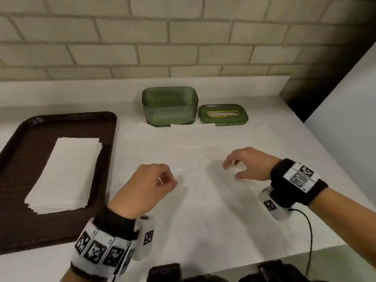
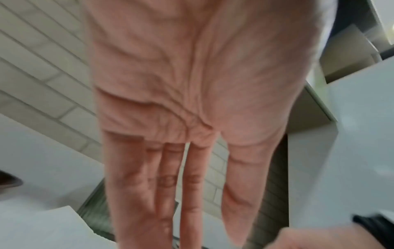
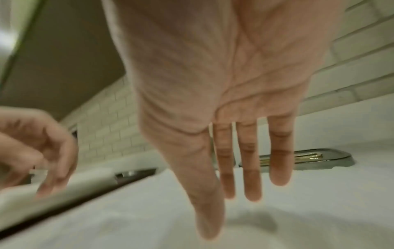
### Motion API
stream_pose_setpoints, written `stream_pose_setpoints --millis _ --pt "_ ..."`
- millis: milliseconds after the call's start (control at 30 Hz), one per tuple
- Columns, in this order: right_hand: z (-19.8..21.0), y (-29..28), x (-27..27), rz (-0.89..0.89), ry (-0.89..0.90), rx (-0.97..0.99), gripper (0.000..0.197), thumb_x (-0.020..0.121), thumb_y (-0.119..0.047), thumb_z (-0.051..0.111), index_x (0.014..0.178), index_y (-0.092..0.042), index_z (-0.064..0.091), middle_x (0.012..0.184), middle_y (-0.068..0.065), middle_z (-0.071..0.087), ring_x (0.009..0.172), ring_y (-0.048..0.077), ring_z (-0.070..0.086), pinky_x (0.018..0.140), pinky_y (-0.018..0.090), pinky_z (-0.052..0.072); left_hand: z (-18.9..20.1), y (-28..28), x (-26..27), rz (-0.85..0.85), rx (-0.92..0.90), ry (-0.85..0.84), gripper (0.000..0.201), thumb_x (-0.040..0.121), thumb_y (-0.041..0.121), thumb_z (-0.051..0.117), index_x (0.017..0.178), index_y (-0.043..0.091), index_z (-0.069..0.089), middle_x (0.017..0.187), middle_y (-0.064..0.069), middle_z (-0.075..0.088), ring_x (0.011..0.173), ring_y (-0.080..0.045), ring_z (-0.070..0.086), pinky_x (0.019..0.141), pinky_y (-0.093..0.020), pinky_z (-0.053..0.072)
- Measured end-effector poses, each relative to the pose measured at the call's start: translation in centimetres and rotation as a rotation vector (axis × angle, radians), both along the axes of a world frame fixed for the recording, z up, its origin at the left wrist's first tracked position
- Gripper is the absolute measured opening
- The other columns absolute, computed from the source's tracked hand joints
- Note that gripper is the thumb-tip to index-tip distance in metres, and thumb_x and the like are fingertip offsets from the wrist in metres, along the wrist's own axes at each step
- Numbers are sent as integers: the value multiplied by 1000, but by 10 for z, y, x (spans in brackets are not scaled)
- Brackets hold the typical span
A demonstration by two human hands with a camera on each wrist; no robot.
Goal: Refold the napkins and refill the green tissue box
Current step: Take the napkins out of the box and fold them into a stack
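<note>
The green tissue box (image 1: 169, 106) stands open at the back of the white counter. Its green lid (image 1: 223, 113) (image 3: 319, 157) with a gold slot lies flat just right of it. One white napkin (image 1: 195, 157) lies spread flat on the counter in front of the box, hard to tell from the surface. My left hand (image 1: 162, 180) (image 2: 181, 185) hovers over its near left part, fingers loosely bent and holding nothing. Over the napkin's right part my right hand (image 1: 234, 169) (image 3: 245, 185) hangs with relaxed, spread fingers, also empty. A stack of folded napkins (image 1: 65, 174) lies on the tray.
A dark brown tray (image 1: 22, 226) (image 3: 89, 192) takes up the left of the counter. A brick wall runs behind. The counter's front edge is close to my body, its right edge drops off beyond my right wrist, and a black cable (image 1: 310, 237) hangs there.
</note>
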State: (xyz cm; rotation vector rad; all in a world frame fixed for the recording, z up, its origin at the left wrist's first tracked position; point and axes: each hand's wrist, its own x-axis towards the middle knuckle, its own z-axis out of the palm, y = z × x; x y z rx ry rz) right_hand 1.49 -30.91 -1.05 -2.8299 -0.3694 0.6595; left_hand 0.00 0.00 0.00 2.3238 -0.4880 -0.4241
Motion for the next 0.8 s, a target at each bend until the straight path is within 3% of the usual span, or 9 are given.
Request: stream_pose_setpoints --millis 67,133,233,333,500,567,667,733,800 --pt "-7 8 22 80 -13 -86 56 83 -10 66 133 -29 52 142 -3 44 127 20 44 104 36 39 -8 -9 22 -65 148 -58 15 90 36 64 93 20 64 94 7 63 83 -10 61 71 -22 47" --pt "-13 20 36 182 7 -231 73 81 -1 61 143 -34 39 157 -3 22 138 23 28 107 40 33 -17 -17 36 -124 280 -30 24 90 39 63 105 20 62 104 5 58 94 -12 55 76 -22 41" --pt "-22 27 50 274 -32 -380 78 74 -1 63 138 -36 36 161 -5 9 142 25 17 102 42 31 -28 -26 46 -189 317 13 31 91 41 61 113 19 59 111 2 54 104 -14 53 83 -24 41" --pt "-23 31 57 315 -73 -411 51 71 -8 66 116 -28 50 151 -4 27 139 24 23 99 38 31 -32 -30 51 -210 284 40 31 91 41 61 112 19 60 105 6 51 104 -13 55 83 -23 42" --pt "-9 28 64 394 -134 -419 16 78 -13 59 82 -28 55 105 -8 61 109 16 49 105 38 27 -23 -41 58 -190 213 62 35 90 45 62 113 19 62 107 8 57 100 -10 57 79 -19 41" --pt "9 24 66 377 -73 -325 20 76 -7 56 79 -27 56 91 -9 67 93 15 58 108 37 28 -18 -48 58 -192 155 85 46 86 53 62 118 21 60 110 7 60 101 -9 58 82 -19 45" --pt "49 21 78 247 -21 15 19 75 -10 69 80 -27 61 80 -8 70 81 10 64 84 34 50 -5 -62 60 -180 58 139 72 74 63 69 134 28 49 116 7 62 104 -5 59 89 -18 48" --pt "71 22 94 147 -31 269 24 74 -10 76 85 -27 63 76 -6 71 75 7 66 74 30 53 8 -66 69 -117 -59 143 79 69 57 78 136 29 47 112 11 66 99 -1 61 86 -16 50" --pt "85 22 116 38 -61 491 28 73 -5 80 91 -21 66 75 1 73 69 8 67 73 24 53 22 -63 83 -11 -205 115 75 65 44 86 131 30 52 101 11 71 91 0 65 81 -17 53"
